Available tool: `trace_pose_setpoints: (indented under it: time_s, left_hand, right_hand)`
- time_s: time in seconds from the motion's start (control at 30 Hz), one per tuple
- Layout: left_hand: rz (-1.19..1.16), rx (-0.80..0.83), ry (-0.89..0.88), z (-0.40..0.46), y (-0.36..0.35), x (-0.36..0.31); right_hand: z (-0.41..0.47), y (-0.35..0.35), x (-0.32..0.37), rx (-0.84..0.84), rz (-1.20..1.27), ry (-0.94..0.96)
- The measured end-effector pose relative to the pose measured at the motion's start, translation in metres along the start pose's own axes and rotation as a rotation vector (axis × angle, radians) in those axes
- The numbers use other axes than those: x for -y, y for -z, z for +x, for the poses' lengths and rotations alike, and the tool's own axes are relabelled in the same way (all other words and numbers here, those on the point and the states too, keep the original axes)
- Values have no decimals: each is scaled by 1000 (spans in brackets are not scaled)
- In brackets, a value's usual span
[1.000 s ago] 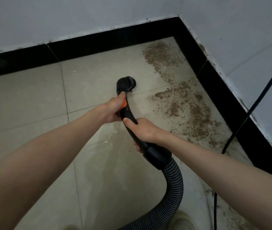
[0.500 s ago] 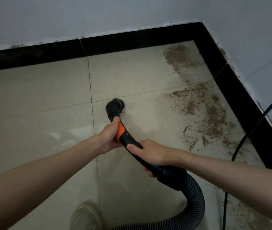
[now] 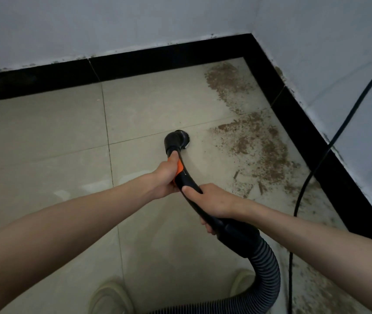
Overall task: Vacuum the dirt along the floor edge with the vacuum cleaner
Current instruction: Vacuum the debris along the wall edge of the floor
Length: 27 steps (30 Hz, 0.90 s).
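Head view: the vacuum cleaner [image 3: 187, 175] shows here as a curved black wand with an orange band, ending in a round brush nozzle [image 3: 178, 141] that sits on or just above the pale floor tile [image 3: 44, 132], close to a grout line and just left of the dirt [image 3: 259, 146]. The dirt, brown and granular, lies in two patches along the black skirting [image 3: 305, 123] of the right wall, reaching up into the corner. My left hand [image 3: 164, 177] grips the wand at the orange band, thumb laid along it; my right hand [image 3: 214, 200] grips lower down, its fingers [image 3: 205, 225] curled under the tube just above the collar of the ribbed hose [image 3: 269, 268], which loops down toward my shoes [image 3: 110, 298]. A black power cord [image 3: 303, 189] hangs down the right wall and trails across the dirty strip of floor. I judge that most of the dirt remains to be taken up. Risks from here: a fast sideways sweep of the brush could scatter the loose grains over the clean tile rather than lift them; the nozzle could catch the cord where it crosses the debris; and the tight bend of the hose could drag against my foot and pull the wand off line along the skirting.
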<state>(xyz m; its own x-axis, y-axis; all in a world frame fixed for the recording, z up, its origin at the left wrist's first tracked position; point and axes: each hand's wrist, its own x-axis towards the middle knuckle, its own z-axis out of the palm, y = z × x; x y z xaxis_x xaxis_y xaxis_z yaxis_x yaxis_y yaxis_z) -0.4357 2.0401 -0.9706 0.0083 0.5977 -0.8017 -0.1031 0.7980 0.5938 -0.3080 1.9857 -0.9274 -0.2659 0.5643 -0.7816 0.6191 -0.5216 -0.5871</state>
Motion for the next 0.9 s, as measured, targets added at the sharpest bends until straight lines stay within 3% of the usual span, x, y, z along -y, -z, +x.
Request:
trace_pose_setpoints:
  time_s: [0.5,0.9]
  left_hand:
    - [129,162,-36,40,-75,-35]
    - [5,-115,-37,25,-11,6]
  right_hand:
    - [11,53,-19,-204,139,-22]
    - [17,10,-18,11,-14,69]
